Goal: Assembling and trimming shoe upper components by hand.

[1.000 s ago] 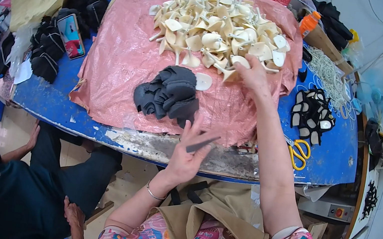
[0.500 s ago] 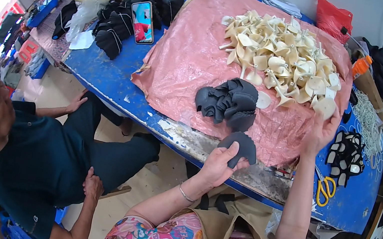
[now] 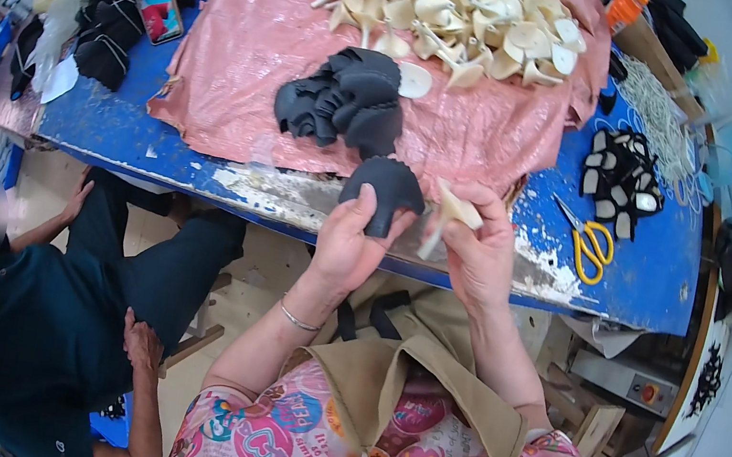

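My left hand (image 3: pixel 345 249) is closed on a curved black foam-like piece (image 3: pixel 383 185) with a finely notched edge. Just right of it, my right hand (image 3: pixel 483 260) pinches a cream plastic piece (image 3: pixel 458 209), flared at the top with a thin stem pointing down. The two pieces are close together but apart, over the table's near edge. Behind my hands lies a heap of similar black pieces (image 3: pixel 344 101). Farther back, a big pile of cream flared pieces (image 3: pixel 441 11) rests on a pink woven sheet (image 3: pixel 242 72).
Yellow-handled scissors (image 3: pixel 591 251) and a cluster of black-and-white pieces (image 3: pixel 619 179) lie on the blue table (image 3: pixel 656 287) at right, near white cord (image 3: pixel 662 109). A phone (image 3: pixel 158 2) sits at the far left. A seated person (image 3: pixel 52 312) is close on my left.
My right hand has come back from the cream pile to beside my left hand, now with a cream piece in it. The view has shifted, so the table appears higher and farther left.
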Tool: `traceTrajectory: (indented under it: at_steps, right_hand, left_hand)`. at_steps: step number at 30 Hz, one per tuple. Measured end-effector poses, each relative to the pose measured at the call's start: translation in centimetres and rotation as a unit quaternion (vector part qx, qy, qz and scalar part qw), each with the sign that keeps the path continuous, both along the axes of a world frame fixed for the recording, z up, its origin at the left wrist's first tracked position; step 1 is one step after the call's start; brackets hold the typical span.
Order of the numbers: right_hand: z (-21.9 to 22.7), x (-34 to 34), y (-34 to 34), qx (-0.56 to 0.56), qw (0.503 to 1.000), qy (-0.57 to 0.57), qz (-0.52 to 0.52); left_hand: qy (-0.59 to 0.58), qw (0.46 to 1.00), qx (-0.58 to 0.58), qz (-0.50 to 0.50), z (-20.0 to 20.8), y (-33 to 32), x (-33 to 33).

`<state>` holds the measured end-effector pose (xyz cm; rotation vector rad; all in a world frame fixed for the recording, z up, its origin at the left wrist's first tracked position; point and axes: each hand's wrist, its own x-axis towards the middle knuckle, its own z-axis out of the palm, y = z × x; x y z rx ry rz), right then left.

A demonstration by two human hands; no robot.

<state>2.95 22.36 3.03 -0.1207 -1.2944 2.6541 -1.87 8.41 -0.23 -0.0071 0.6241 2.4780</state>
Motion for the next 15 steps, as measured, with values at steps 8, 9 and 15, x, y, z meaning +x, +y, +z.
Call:
traceTrajectory:
  at_steps: [8, 9, 15]
  right_hand:
    - [-1.1, -0.2, -1.2, 0.089, 0.996, -0.015, -0.012]
    - [-1.2, -0.1, -1.5, 0.153, 0.987, 0.005, -0.054]
    - [-1.8, -0.3, -2.5, 0.311, 0.936, 0.069, -0.15]
  left_hand:
    - [0.032, 0.999, 0.025, -0.021, -1.2, -0.2, 1.0]
    - [0.016, 1.0, 0.016, -0.011, -1.0, -0.1, 1.1]
    - [0.009, 0.999, 0.032, -0.006, -0.8, -0.2, 1.4]
